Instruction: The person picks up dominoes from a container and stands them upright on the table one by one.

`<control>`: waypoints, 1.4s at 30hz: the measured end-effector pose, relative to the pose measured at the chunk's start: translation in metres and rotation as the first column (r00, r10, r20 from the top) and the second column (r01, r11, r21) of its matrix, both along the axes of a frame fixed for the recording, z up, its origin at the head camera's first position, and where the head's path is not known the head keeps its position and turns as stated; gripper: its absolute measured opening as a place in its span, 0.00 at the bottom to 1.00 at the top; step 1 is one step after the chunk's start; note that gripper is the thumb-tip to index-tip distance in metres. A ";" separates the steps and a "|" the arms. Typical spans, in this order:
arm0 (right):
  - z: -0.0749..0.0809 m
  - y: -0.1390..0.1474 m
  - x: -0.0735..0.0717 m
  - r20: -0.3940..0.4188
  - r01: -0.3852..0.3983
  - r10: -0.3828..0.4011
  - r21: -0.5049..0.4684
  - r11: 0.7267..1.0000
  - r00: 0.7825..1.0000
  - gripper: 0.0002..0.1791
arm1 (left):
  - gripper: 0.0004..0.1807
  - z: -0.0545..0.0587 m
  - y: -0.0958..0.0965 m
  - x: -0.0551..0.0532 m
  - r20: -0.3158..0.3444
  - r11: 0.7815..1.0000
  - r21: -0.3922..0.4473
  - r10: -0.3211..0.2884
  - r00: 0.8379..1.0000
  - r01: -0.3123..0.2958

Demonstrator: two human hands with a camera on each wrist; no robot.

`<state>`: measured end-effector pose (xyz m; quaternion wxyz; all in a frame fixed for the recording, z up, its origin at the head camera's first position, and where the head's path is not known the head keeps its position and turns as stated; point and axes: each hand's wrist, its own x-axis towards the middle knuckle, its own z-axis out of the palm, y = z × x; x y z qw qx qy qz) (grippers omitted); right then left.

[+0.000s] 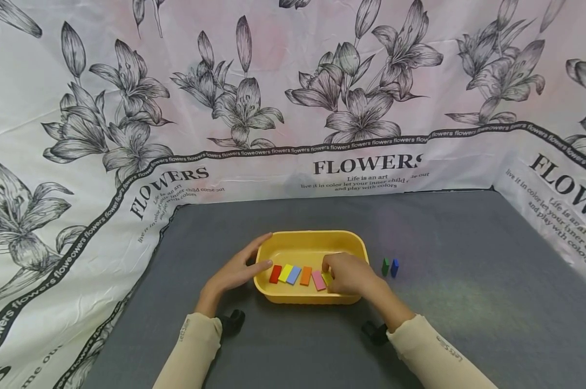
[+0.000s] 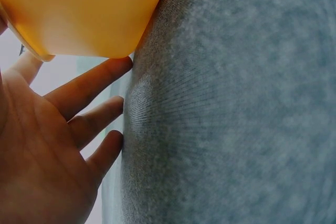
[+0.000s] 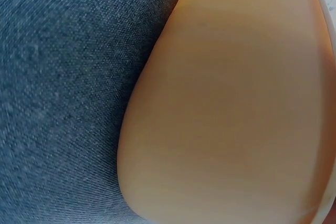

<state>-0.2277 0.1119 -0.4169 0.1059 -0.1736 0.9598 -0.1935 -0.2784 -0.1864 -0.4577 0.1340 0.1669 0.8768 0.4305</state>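
Note:
A yellow plastic tub [image 1: 293, 299] holds a row of small flat rectangular blocks: a red block [image 1: 275, 274], a yellow block [image 1: 285, 273], a light blue block [image 1: 294, 275], an orange block [image 1: 305, 276] and a pink block [image 1: 318, 280]. At the row's right end, my right hand [image 1: 348, 273] reaches in with bent fingers and pinches another yellow block [image 1: 327, 278], partly hidden by the hand. My left hand [image 1: 236, 271] rests at the tub's left end, fingers spread and fairly straight, thumb over the rim. In the left wrist view, its fingers [image 2: 89, 85] extend beneath the tub's outer wall.
Just right of the tub, a green block [image 1: 385, 266] and a blue block [image 1: 395, 268] stand upright on the grey tabletop [image 1: 448, 308]. A flower-printed cloth [image 1: 273, 65] hangs behind and along the sides. The tub's outer wall [image 3: 226, 103] fills much of the right wrist view.

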 end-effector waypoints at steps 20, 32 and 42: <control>-0.002 -0.005 0.003 -0.057 0.065 -0.063 0.028 0.997 0.996 0.14 | 0.39 -0.002 0.000 -0.002 -0.007 1.000 0.003 -0.001 1.000 0.001; -0.004 -0.010 0.002 -0.086 0.071 -0.067 0.049 0.996 0.994 0.08 | 0.39 -0.003 0.000 0.000 -0.010 1.000 -0.013 0.005 1.000 -0.005; -0.004 -0.012 0.002 -0.165 0.082 -0.062 0.118 0.990 0.984 0.11 | 0.39 -0.002 0.000 0.000 -0.007 1.000 -0.006 0.001 1.000 -0.001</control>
